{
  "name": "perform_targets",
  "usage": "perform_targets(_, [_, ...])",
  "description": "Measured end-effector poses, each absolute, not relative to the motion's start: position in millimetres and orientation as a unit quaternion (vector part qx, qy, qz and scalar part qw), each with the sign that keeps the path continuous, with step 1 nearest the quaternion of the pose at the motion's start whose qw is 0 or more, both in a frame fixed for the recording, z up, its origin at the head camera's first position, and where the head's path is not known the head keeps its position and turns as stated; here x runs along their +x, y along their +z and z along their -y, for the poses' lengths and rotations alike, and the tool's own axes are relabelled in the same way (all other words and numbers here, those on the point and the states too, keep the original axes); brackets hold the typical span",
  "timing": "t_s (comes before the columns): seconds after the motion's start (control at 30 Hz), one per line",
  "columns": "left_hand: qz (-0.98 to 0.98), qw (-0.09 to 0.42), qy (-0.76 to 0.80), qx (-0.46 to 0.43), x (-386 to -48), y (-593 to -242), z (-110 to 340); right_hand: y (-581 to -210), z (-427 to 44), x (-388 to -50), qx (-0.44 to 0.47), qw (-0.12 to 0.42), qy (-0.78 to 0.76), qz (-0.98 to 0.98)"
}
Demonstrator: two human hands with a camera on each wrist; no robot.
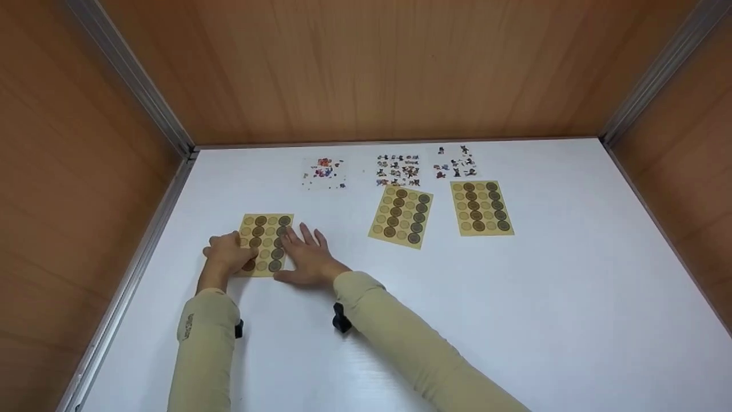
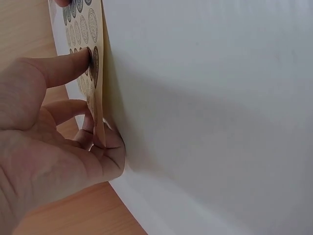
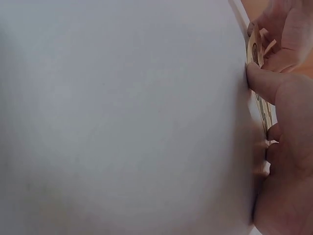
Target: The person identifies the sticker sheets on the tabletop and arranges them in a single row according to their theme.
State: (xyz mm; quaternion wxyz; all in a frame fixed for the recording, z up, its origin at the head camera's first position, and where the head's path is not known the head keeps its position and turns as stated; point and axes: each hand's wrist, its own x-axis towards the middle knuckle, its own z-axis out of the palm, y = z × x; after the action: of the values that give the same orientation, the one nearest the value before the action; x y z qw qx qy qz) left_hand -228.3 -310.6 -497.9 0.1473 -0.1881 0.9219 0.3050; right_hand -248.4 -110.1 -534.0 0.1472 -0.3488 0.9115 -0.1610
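A tan sticker sheet (image 1: 265,243) printed with rows of light and dark round seals lies at the left of the white table. At its left edge my left hand (image 1: 226,253) pinches it, the thumb on the printed face. In the left wrist view, that hand's curled fingers (image 2: 113,147) go under the lifted, bent edge of the sheet (image 2: 93,24). My right hand (image 1: 309,260) rests spread out at the sheet's right edge, its fingers extended and touching it. The right wrist view shows the right thumb (image 3: 266,83) against the sheet's near edge.
Two similar tan sticker sheets, one tilted (image 1: 401,216) and one farther right (image 1: 483,208), lie on the table (image 1: 514,315). Behind them are three clear sheets of small colourful stickers: left (image 1: 323,171), middle (image 1: 398,170) and right (image 1: 456,162). Wooden panels (image 1: 366,68) enclose the table's back and sides.
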Motion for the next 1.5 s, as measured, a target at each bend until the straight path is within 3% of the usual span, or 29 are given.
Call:
perform_targets(0.43, [-0.923, 0.172, 0.296, -0.177, -230, -498, 302, -532, 99, -254, -0.362, 0.161, -0.154, -0.905])
perform_targets(0.57, [-0.926, 0.174, 0.284, -0.176, -234, -499, 290, -529, 83, -254, -0.393, 0.122, -0.112, -0.905])
perform_targets(0.77, [-0.946, 0.141, 0.24, -0.164, -242, -495, 261, -517, 49, -268, -0.426, 0.013, -0.005, -0.905])
perform_targets(0.93, [-0.963, 0.102, 0.231, -0.09, -260, -476, 215, -499, 8, -288, -0.364, -0.001, 0.043, -0.93])
perform_targets(1.17, [-0.942, 0.129, 0.309, 0.012, -287, -476, 151, -486, -69, -316, -0.286, 0.034, 0.052, -0.956])
perform_targets(1.33, [-0.922, 0.161, 0.351, 0.026, -299, -484, 113, -492, -124, -324, -0.252, 0.139, -0.102, -0.952])
perform_targets(1.5, [-0.919, 0.151, 0.364, -0.004, -308, -485, 82, -500, -158, -326, -0.218, 0.199, -0.252, -0.921])
